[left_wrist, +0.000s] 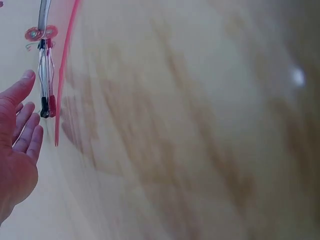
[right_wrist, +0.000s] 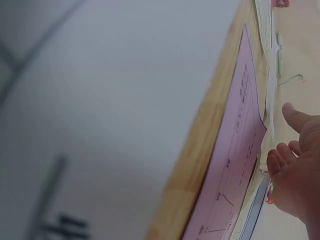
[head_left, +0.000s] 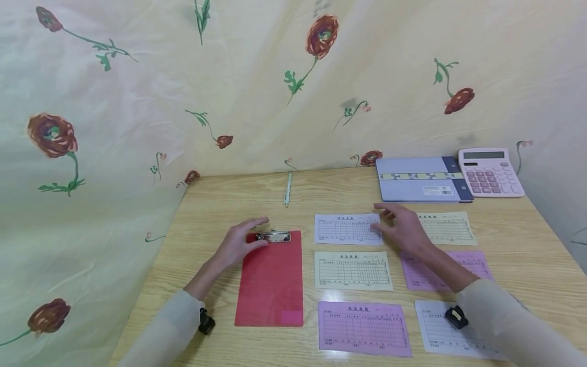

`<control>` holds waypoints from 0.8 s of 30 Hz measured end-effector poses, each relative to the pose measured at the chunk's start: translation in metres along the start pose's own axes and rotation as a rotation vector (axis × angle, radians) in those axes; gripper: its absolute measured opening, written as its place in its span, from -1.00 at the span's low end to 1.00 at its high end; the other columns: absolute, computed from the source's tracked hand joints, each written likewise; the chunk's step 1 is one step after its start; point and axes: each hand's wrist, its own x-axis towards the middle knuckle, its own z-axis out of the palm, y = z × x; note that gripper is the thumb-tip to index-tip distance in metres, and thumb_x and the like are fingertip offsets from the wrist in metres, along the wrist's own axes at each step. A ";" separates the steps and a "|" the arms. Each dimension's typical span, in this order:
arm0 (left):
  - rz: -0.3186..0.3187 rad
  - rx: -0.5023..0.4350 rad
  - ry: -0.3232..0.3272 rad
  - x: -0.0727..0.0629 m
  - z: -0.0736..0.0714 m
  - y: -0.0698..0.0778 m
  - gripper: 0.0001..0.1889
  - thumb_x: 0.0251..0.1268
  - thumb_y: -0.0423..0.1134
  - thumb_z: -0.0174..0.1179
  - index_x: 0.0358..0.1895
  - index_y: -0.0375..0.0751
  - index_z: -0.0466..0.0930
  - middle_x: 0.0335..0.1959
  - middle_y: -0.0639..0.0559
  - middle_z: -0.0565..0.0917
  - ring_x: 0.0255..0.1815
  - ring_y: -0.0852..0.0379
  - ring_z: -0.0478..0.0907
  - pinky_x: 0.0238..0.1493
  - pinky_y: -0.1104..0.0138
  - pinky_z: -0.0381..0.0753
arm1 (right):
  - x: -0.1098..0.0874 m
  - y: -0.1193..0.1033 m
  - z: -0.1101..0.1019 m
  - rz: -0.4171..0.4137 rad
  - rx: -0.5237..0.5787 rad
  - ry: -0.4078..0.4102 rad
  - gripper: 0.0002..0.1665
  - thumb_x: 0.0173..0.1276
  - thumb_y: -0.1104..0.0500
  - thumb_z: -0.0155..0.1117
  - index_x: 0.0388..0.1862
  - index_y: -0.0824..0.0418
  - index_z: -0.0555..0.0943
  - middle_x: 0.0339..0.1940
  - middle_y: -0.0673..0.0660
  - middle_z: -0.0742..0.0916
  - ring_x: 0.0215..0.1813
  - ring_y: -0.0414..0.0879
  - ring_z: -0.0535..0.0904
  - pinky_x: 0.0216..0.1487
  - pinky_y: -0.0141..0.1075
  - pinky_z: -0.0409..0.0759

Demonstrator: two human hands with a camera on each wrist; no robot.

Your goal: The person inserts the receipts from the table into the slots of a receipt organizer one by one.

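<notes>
A red clipboard with a metal clip lies on the table, its short side away from me carrying the clip. My left hand is at the clipboard's upper left corner, fingers and thumb spread beside the clip and holding nothing. In the left wrist view the thumb and fingers of that hand are apart, left of the clip. My right hand hovers over the printed slips, fingers loosely bent around no object. Its fingertips overlap the right end of a pale lilac slip.
More slips lie in two columns: cream, pink, another cream, purple and white. A pen lies behind the clipboard. At the back right are a blue folder and a pink calculator, before a flowered cloth.
</notes>
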 end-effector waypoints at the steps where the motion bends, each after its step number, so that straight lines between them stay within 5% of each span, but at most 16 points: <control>1: -0.006 -0.003 -0.007 0.001 0.001 0.000 -0.37 0.27 -0.30 0.53 0.42 -0.20 0.60 0.34 -0.05 0.67 0.36 -0.06 0.60 0.37 0.05 0.54 | 0.001 0.000 0.000 0.005 0.000 0.002 -0.31 0.37 0.24 0.56 0.43 0.35 0.56 0.11 0.36 0.72 0.10 0.24 0.62 0.13 0.13 0.58; 14: -0.008 0.009 -0.055 0.006 0.008 0.003 -0.52 0.28 -0.36 0.50 0.29 -0.09 0.74 0.17 0.06 0.78 0.23 0.07 0.69 0.25 0.11 0.64 | 0.007 0.003 0.006 -0.001 -0.051 0.056 -0.47 0.38 0.25 0.55 0.29 0.33 0.66 -0.01 0.29 0.75 -0.12 0.09 0.54 -0.12 -0.08 0.47; 24: 0.004 0.042 -0.070 0.007 0.009 0.004 -0.58 0.32 -0.36 0.47 0.24 -0.10 0.77 0.15 0.02 0.79 0.19 0.06 0.71 0.19 0.12 0.67 | 0.010 0.002 0.010 0.005 -0.093 0.043 -0.54 0.39 0.26 0.53 0.23 0.35 0.69 0.02 0.31 0.76 -0.12 0.11 0.54 -0.07 -0.04 0.48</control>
